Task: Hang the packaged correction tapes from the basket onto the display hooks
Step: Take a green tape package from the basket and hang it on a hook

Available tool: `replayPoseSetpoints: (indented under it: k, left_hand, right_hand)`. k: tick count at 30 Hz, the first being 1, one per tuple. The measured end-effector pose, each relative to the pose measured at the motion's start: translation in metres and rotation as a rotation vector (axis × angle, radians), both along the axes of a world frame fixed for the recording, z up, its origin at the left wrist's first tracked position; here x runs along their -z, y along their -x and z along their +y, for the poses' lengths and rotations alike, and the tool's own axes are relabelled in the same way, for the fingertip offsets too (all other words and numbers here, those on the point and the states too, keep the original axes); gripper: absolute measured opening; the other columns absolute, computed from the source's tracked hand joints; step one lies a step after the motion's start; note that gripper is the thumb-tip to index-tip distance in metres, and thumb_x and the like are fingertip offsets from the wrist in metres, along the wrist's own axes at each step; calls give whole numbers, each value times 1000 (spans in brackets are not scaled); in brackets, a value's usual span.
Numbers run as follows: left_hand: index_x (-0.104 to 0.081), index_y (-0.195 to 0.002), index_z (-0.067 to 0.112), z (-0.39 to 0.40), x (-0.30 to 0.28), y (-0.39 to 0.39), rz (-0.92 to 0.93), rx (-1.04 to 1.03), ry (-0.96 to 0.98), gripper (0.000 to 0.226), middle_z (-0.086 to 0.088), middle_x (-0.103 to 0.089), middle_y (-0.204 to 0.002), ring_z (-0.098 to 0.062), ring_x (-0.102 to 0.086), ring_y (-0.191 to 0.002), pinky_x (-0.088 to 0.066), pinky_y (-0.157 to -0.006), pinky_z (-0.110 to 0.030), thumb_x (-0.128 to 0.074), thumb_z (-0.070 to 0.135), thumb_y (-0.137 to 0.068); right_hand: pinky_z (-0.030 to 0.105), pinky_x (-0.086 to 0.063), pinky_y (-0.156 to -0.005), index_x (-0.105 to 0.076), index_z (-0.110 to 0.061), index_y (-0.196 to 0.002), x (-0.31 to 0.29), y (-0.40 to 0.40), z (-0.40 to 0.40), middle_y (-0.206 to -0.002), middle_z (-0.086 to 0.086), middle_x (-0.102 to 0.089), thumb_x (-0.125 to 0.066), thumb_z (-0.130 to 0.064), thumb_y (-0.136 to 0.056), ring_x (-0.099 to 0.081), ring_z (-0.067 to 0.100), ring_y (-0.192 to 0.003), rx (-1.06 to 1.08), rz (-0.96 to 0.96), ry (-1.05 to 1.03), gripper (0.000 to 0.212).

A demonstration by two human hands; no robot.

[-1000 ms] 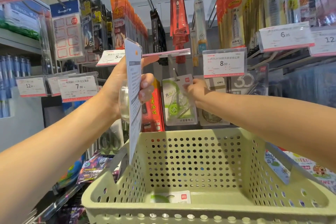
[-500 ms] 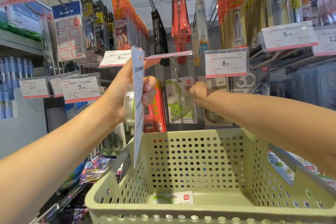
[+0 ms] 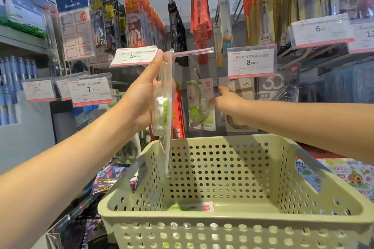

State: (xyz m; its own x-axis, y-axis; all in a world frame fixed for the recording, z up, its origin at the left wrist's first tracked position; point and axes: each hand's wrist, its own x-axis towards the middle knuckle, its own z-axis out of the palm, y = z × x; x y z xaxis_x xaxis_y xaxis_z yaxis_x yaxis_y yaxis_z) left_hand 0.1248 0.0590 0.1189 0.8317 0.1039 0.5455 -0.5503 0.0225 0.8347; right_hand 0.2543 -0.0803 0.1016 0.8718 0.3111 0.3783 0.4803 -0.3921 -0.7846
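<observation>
1. My left hand (image 3: 141, 95) is raised in the middle of the scene, thumb and fingers wrapped round a packaged correction tape (image 3: 165, 107) held edge-on, so I see mostly its clear blister and a green strip inside.
2. The top of that pack sits just under the 5.00 price tag (image 3: 134, 56); its lower end hangs over the far-left corner of the basket (image 3: 232, 228).
3. My right hand (image 3: 228, 103) reaches far into the display, fingers relaxed and extended, gripping nothing that I can see; the fingertips are at the right edge of a hung correction tape pack (image 3: 199, 103) (green and white, already on its hook).
4. Right of that pack hangs a beige pack (image 3: 242, 87), partly behind my right hand, under the 8.00 price tag (image 3: 251, 61).
5. The pale green perforated basket is nearest me; one more correction tape package (image 3: 194, 206) lies flat on its floor, toward the near wall.
</observation>
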Motion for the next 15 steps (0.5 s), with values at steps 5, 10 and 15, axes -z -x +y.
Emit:
replayPoseSetpoints:
  k: [5, 10, 15]
  left_hand:
    - [-58, -83, 25, 1, 4, -4, -29, -84, -24, 26, 9, -63, -47, -4, -58, -40, -44, -39, -13, -44, 45, -93]
    - [-60, -102, 20, 1, 7, -15, -105, -175, 28, 25, 9, -72, -64, -6, -70, -59, -53, -48, -21, -50, 40, -92]
    - [-53, -125, 11, -15, 5, -11, -145, -206, 130, 42, 1, -72, -84, -11, -71, -71, -57, -57, -26, -55, 34, -90]
  right_hand:
    - [33, -31, -108, -27, -16, -147, 8, 46, -33, -150, 5, -38, -55, -3, -83, -38, 20, -135, -260, -60, 86, 71]
    - [30, -33, -109, -35, -23, -141, 7, 90, -57, -144, -6, -46, -69, -25, -62, -45, 8, -130, -579, -29, 34, 86]
    - [33, -46, -102, -56, -22, -122, 8, 115, -48, -123, -4, -66, -73, -16, -73, -62, 10, -113, -659, -33, -81, 52]
